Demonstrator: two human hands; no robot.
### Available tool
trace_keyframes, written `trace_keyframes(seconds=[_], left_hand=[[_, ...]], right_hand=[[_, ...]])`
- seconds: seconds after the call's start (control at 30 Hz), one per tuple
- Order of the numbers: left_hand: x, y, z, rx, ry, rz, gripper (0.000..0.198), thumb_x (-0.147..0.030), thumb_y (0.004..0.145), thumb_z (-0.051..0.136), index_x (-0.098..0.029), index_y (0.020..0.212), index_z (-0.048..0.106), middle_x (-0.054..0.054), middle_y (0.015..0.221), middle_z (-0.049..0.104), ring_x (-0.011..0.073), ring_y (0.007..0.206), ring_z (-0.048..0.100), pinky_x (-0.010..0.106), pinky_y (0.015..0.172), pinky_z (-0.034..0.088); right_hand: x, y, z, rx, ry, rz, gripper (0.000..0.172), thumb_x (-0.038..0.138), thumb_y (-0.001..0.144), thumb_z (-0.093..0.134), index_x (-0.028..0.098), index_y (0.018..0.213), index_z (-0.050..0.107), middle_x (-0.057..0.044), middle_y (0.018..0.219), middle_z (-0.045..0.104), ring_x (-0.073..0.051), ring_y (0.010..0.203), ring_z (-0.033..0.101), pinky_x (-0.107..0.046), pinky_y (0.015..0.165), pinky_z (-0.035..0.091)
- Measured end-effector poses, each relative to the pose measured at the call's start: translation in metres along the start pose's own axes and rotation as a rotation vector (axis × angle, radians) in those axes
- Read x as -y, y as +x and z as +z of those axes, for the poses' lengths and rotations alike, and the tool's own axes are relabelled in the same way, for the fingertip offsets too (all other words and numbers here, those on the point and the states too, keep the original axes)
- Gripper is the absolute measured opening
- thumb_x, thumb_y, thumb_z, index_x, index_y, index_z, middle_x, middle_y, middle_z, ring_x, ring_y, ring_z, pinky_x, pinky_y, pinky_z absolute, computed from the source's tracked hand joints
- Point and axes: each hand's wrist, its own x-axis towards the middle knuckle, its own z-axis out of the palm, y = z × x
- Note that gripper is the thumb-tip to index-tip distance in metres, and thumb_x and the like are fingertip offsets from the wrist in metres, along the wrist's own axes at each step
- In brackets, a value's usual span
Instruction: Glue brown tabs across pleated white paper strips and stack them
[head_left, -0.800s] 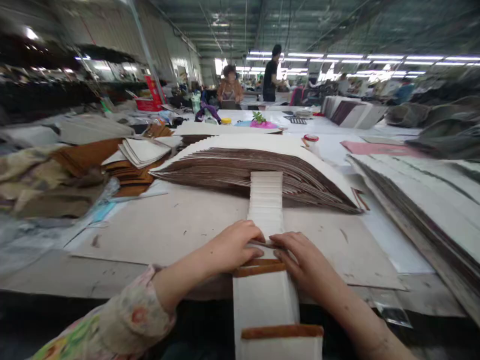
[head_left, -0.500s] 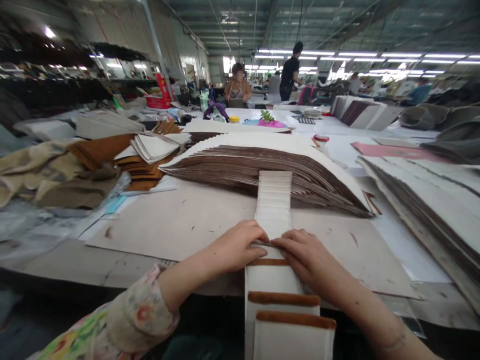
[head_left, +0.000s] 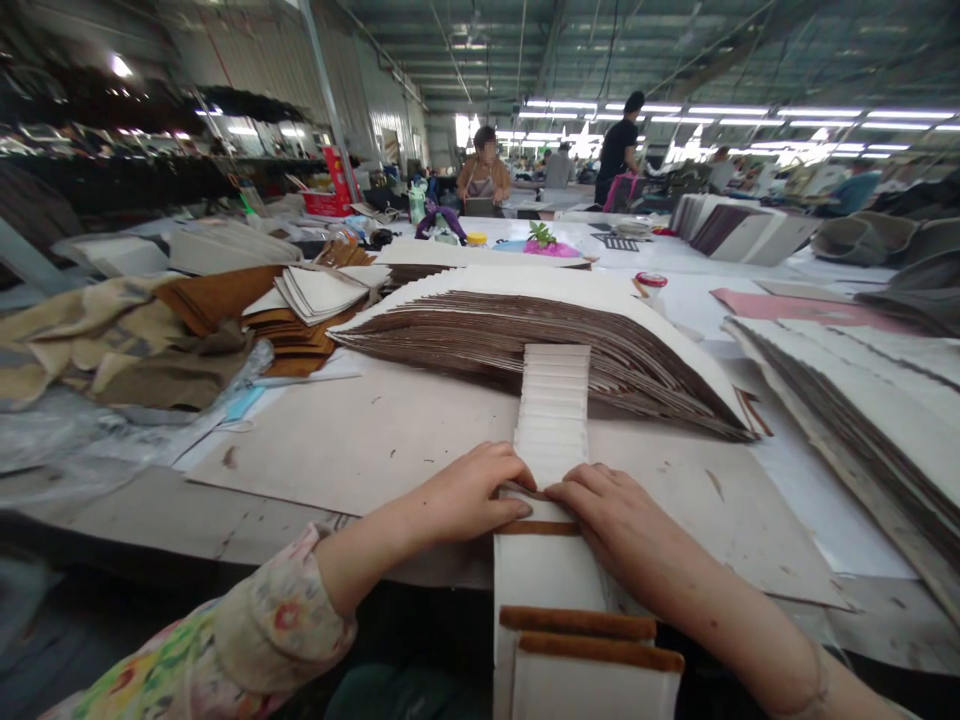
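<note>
A row of overlapping white pieces (head_left: pixel 555 400) runs toward me down the middle of the table. My left hand (head_left: pixel 476 492) is closed on the far edge of a white-faced panel with a brown folded edge (head_left: pixel 544 527), thumb lying along its face. Close beside it, my right hand (head_left: pixel 611 515) presses its fingertips on the same edge, fingers together. A narrow brown rim shows between the hands; the rest of that edge is under my fingers. Nearer me, more white pieces with brown edge bands (head_left: pixel 600 652) hang past the table's front edge.
Behind the row rises a bowed stack of white-topped brown sheets (head_left: pixel 517 325). Another sheet stack (head_left: pixel 862 400) lies at right. Brown pieces (head_left: pixel 300 345) and crumpled cloth (head_left: pixel 172 360) lie at left. Two people (head_left: pixel 484 175) are across the table.
The view has shifted slightly, so the table appears further right. My hands remain at the same edge. The hanging brown bands now appear closer together. A standing person in the background has moved right.
</note>
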Motion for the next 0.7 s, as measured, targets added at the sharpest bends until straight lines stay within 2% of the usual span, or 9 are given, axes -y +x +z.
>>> trace_keyframes(seconds=[0.17, 0.33, 0.43, 0.6, 0.7], left_hand=[[0.009, -0.010, -0.003, -0.002, -0.155, -0.134, 0.024, -0.021, 0.069, 0.062, -0.017, 0.092, 0.058, 0.000, 0.084, 0.051, 0.0129, 0.074, 0.050, 0.023, 0.069, 0.041], [0.009, -0.012, 0.001, -0.028, -0.205, -0.166, 0.021, -0.021, 0.069, 0.062, -0.017, 0.090, 0.058, -0.001, 0.082, 0.052, 0.0115, 0.070, 0.050, 0.021, 0.065, 0.041], [0.009, -0.013, 0.003, -0.048, -0.190, -0.139, 0.017, -0.019, 0.071, 0.061, -0.017, 0.087, 0.058, -0.001, 0.082, 0.053, 0.0118, 0.073, 0.051, 0.021, 0.067, 0.041], [0.006, -0.016, 0.003, -0.037, -0.063, -0.013, 0.005, -0.018, 0.077, 0.057, -0.017, 0.082, 0.059, 0.001, 0.083, 0.055, 0.0148, 0.085, 0.051, 0.024, 0.077, 0.039], [0.006, -0.019, 0.001, -0.031, -0.004, 0.017, 0.009, -0.021, 0.080, 0.053, -0.017, 0.084, 0.060, 0.002, 0.086, 0.055, 0.0159, 0.088, 0.049, 0.026, 0.080, 0.038]], right_hand=[[0.002, 0.008, -0.006, 0.077, 0.120, -0.034, 0.044, -0.001, 0.075, 0.038, 0.021, 0.110, 0.053, -0.006, 0.097, 0.054, -0.019, 0.091, 0.046, -0.035, 0.080, 0.037], [0.007, 0.016, -0.008, 0.115, 0.219, -0.060, 0.055, -0.006, 0.065, 0.034, 0.017, 0.110, 0.053, -0.007, 0.099, 0.053, -0.017, 0.093, 0.045, -0.033, 0.083, 0.037], [0.007, 0.016, -0.009, 0.120, 0.223, -0.077, 0.054, -0.007, 0.064, 0.034, 0.017, 0.109, 0.053, -0.006, 0.098, 0.053, -0.017, 0.092, 0.045, -0.032, 0.083, 0.038], [0.010, 0.014, -0.008, 0.138, 0.107, -0.090, 0.041, -0.001, 0.074, 0.039, 0.018, 0.106, 0.055, -0.006, 0.092, 0.053, -0.018, 0.087, 0.046, -0.033, 0.078, 0.041], [0.012, 0.014, -0.007, 0.124, 0.020, -0.108, 0.034, 0.002, 0.076, 0.045, 0.018, 0.103, 0.056, -0.006, 0.090, 0.054, -0.018, 0.085, 0.048, -0.033, 0.076, 0.042]])
